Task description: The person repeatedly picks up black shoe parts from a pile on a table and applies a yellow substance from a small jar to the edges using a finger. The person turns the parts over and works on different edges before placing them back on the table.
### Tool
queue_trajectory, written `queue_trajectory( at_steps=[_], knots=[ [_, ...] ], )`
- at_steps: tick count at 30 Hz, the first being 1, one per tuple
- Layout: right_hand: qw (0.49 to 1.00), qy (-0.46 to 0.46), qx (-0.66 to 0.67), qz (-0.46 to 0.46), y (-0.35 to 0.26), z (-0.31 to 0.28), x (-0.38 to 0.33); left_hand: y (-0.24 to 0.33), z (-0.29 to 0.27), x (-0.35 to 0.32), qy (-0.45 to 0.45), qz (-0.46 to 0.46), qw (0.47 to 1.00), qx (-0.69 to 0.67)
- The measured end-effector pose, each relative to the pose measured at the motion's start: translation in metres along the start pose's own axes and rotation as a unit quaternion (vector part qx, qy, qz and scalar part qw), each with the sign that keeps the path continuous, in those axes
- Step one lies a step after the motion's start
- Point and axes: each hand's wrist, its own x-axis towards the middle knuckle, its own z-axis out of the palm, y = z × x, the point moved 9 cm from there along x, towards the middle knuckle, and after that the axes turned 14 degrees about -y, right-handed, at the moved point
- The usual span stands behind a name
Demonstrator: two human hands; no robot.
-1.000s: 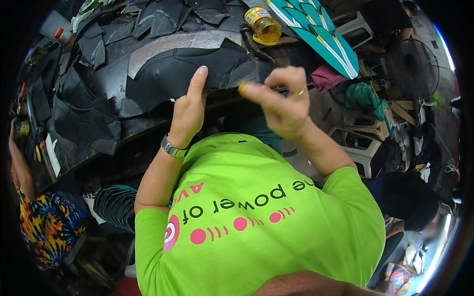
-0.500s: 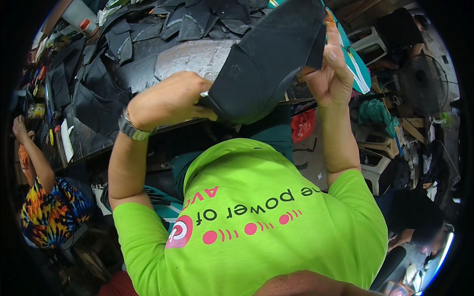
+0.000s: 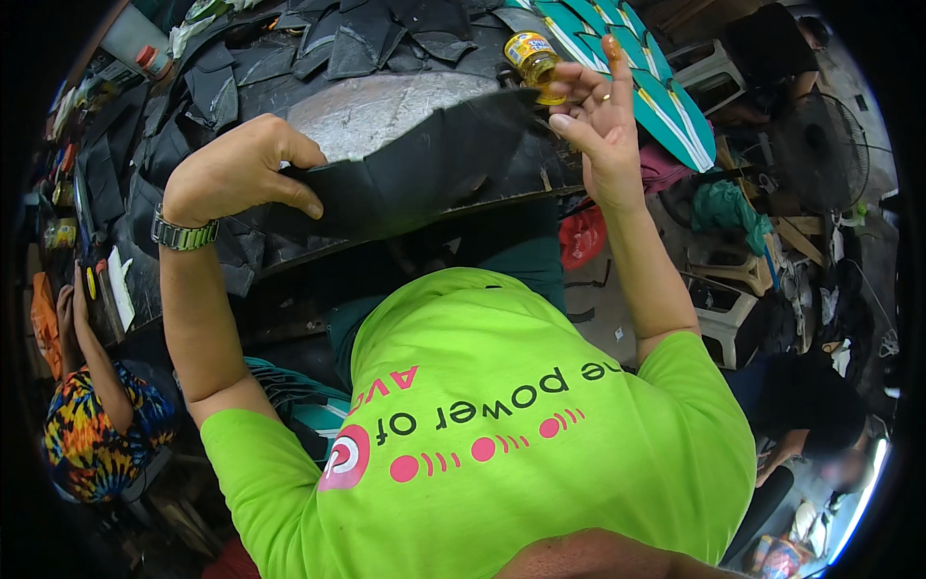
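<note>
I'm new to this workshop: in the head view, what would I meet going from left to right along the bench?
Wristwatch → left hand → black sheet piece → small yellow jar → right hand → teal patterned board.

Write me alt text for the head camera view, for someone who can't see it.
A person in a lime green shirt holds a black curved sheet piece with the left hand, while the right hand is raised open beside it with an orange smear on one fingertip. Behind it are a yellow-labelled jar and a worktable piled with black cut pieces.
</note>
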Motion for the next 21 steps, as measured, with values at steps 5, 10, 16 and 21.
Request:
queue_trajectory(
  at_steps=[5,10,16,21],
  knots=[
    [0.984,-0.159,0.054,0.055,0.011,0.027,0.005,-0.002,-0.004,0.002,-0.011,-0.026,0.997,0.065],
    [0.965,-0.149,0.08,0.199,0.05,0.038,-0.018,0.039,-0.024,-0.017,0.259,-0.043,0.9,0.349],
    [0.959,-0.048,0.194,0.202,0.081,0.052,-0.031,0.034,0.096,0.035,0.096,0.002,0.99,-0.101],
    [0.931,-0.023,0.284,0.229,0.088,0.061,-0.038,0.017,0.159,0.071,0.141,-0.02,0.952,-0.269]
  ],
)
